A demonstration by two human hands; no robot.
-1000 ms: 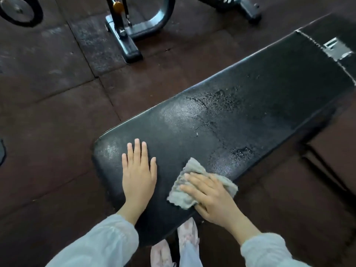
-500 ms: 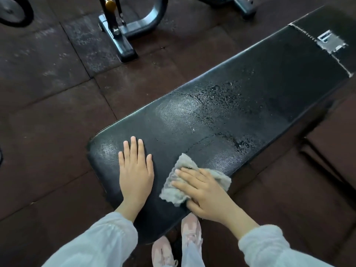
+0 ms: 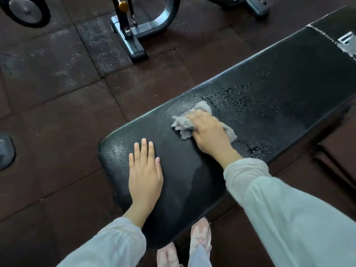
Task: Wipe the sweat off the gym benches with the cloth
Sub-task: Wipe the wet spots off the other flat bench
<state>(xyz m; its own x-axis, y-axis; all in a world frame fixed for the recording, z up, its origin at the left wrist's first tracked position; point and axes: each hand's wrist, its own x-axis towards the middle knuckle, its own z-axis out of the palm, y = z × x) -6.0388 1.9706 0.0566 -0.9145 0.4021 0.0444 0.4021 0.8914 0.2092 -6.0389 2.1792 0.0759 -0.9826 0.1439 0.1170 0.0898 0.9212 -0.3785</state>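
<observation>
Counter (image 3: 269, 97): black padded top, running from the near rounded end under the left hand (image 3: 144, 174) away up to the right. Near end curves off just left of and below the left hand; long far edge passes just beyond the right hand (image 3: 210, 132); near long edge lies just behind the right wrist. Open pad stretches well past the right hand toward a stitched seam (image 3: 323, 34) and a worn patch (image 3: 346, 43) at the upper right.

Surface: droplets (image 3: 240, 99) beaded just ahead and to the right of the right hand, more near the edge by the right wrist. Pad between the two hands looks dull and free of drops, with faint streaks.

Cloth (image 3: 185, 124): grey, crumpled, lying on the counter under the right hand, bunched out to its left and ahead, a tail showing on its right side.

Right hand: palm down, pressing the cloth to the pad; fingers are blurred, so whether they curl into it cannot be told. Left hand: flat, fingers straight and close together, palm resting on the bare pad, holding nothing, well apart from the cloth.

Floor (image 3: 57, 112): dark tiles left of the left hand. Machine foot (image 3: 133, 47) and weight plate (image 3: 25, 10) far beyond it. Shoes (image 3: 200, 236) below the wrists.
</observation>
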